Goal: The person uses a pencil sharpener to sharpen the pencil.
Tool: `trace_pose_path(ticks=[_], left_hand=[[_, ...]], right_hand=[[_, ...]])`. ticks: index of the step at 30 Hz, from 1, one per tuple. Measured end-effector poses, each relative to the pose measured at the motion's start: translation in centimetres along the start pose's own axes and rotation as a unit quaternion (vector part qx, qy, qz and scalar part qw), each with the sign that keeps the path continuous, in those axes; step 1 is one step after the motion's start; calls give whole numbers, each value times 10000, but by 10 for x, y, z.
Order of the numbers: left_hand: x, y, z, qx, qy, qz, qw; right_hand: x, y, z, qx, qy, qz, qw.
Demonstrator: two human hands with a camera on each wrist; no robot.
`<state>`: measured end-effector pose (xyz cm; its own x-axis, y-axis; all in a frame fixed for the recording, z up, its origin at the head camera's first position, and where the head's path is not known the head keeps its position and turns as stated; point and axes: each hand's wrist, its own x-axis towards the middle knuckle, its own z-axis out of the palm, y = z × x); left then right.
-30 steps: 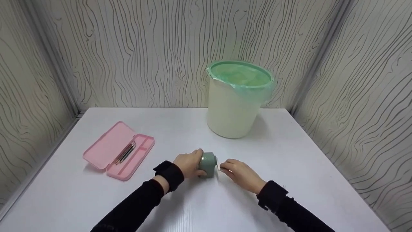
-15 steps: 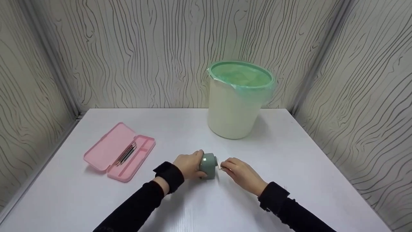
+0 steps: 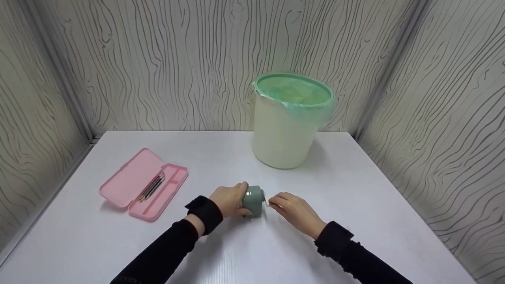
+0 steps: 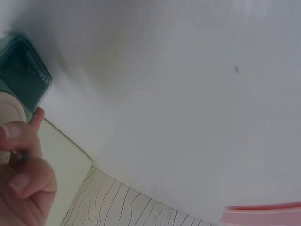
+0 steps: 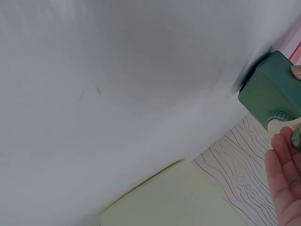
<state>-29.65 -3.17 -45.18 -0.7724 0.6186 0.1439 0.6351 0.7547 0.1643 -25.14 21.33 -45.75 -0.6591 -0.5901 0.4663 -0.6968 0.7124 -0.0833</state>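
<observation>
A green crank pencil sharpener (image 3: 253, 201) lies on the white table, its crank side facing right. My left hand (image 3: 229, 201) grips its body from the left, thumb on the near side. In the right wrist view a cream crank arm (image 5: 283, 125) sticks out of the sharpener, ending in a green knob (image 5: 295, 139). My right hand (image 3: 296, 212) holds the crank's end with its fingertips. The left wrist view shows a dark small thing (image 4: 19, 155) between fingers, near a round cream part (image 4: 10, 109); its kind cannot be told.
At the left lies an open pink pencil case (image 3: 158, 207) with several pencils (image 3: 152, 187) inside. Towards the back right stands a pale bin (image 3: 282, 134) with a green rim and a clear liner. Patterned wall panels (image 3: 177, 63) enclose the table.
The crank arm has shifted its angle slightly, with the right fingertips moving along with it. The left hand still grips the sharpener in about the same place.
</observation>
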Motion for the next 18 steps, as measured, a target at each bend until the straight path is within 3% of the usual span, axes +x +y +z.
trace_pose_path(ticks=[10, 18], left_hand=[[1, 1, 6, -128, 39, -113, 9998], [1, 2, 5, -795, -139, -285, 9963]], right_hand=[[-3, 1, 1, 109, -125, 91, 9998], [-4, 1, 3, 132, -46, 2, 9999]])
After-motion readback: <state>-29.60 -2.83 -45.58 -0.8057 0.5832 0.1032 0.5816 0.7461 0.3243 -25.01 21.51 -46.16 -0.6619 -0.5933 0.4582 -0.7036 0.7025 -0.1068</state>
